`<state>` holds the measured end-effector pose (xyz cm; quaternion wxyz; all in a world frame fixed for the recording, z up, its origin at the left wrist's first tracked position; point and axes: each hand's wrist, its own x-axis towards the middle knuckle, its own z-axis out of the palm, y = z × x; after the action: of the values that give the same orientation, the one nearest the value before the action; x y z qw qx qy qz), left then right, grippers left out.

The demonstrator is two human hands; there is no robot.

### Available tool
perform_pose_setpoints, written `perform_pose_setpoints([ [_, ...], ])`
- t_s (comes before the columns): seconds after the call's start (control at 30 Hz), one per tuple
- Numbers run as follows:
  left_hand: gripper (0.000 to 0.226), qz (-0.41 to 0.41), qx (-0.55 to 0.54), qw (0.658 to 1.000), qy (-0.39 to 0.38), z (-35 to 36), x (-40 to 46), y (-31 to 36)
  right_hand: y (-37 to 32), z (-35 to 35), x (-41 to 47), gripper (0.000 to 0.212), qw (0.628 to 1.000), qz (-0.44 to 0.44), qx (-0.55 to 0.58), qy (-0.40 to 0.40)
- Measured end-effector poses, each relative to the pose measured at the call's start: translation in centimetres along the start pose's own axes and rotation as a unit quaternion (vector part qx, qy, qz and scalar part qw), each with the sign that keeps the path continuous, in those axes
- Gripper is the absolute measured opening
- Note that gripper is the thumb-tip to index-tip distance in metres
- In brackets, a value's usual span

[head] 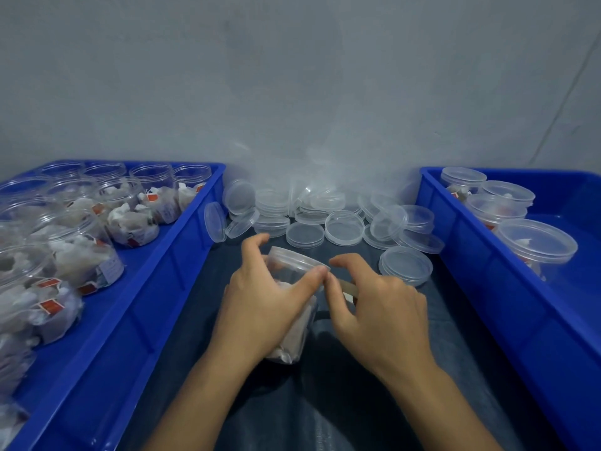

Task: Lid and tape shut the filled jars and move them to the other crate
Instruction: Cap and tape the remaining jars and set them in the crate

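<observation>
A clear round plastic jar (294,307) with a clear lid on it, filled with pale sachets, sits tilted on the dark cloth-covered table (374,402) between two crates. The left hand (260,301) curls round its side, thumb at the lid rim. The right hand (380,307) pinches a strip of tape (347,284) just beside that thumb. Behind lies a heap of loose clear lids (325,216). The left blue plastic crate (169,275) holds open filled jars — the right blue crate (481,271) holds lidded ones.
</observation>
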<state>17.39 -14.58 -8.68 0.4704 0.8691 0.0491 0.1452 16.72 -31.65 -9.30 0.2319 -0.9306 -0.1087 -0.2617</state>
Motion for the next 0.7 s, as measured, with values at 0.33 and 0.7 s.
perform_pose_setpoints([
  [0.33,0.088,0.017,0.135,0.988,0.076,-1.3,0.3,-0.4,0.5,0.6,0.3,0.033,0.982,0.060,0.156,-0.090],
  [0.7,0.074,0.061,0.253,0.962,0.080,0.1,-0.3,-0.2,-0.1,1.3,0.1,0.042,0.978,0.049,0.150,-0.136],
])
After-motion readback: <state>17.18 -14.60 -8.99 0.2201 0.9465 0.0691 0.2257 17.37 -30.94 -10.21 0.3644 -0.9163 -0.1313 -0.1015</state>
